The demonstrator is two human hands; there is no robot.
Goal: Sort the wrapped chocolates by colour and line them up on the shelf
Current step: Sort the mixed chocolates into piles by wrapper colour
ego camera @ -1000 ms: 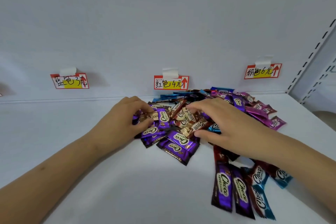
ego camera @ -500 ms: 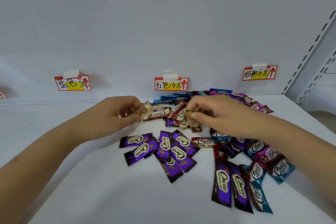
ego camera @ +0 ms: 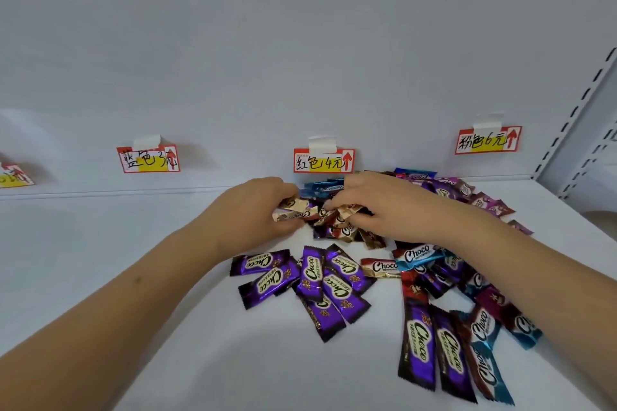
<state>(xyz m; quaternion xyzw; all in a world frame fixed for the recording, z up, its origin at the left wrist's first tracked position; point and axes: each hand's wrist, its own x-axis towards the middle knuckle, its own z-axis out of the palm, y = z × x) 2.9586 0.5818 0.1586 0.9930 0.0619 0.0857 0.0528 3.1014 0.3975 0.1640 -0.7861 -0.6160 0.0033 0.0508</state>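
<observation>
A heap of wrapped Choco chocolates covers the white shelf (ego camera: 100,260) at centre and right. My left hand (ego camera: 257,210) grips gold-and-brown chocolates (ego camera: 293,208) at the heap's back. Right beside it, my right hand (ego camera: 394,207) pinches more gold-brown wrappers (ego camera: 347,210). A cluster of purple chocolates (ego camera: 310,280) lies loose in front of my hands. Blue ones (ego camera: 414,255) and dark red ones are mixed under my right forearm. Pink-purple chocolates (ego camera: 484,202) lie at the back right.
Price labels are taped to the back wall: a blue-colour tag (ego camera: 148,158), a red-colour tag (ego camera: 324,160), a pink-colour tag (ego camera: 487,140), and part of another (ego camera: 13,175) at far left. A perforated shelf upright (ego camera: 574,130) stands at right.
Both hands have lifted off the heap holding gold-brown chocolates and come closer together. The purple chocolates, earlier under my left hand, now lie uncovered and spread in front.
</observation>
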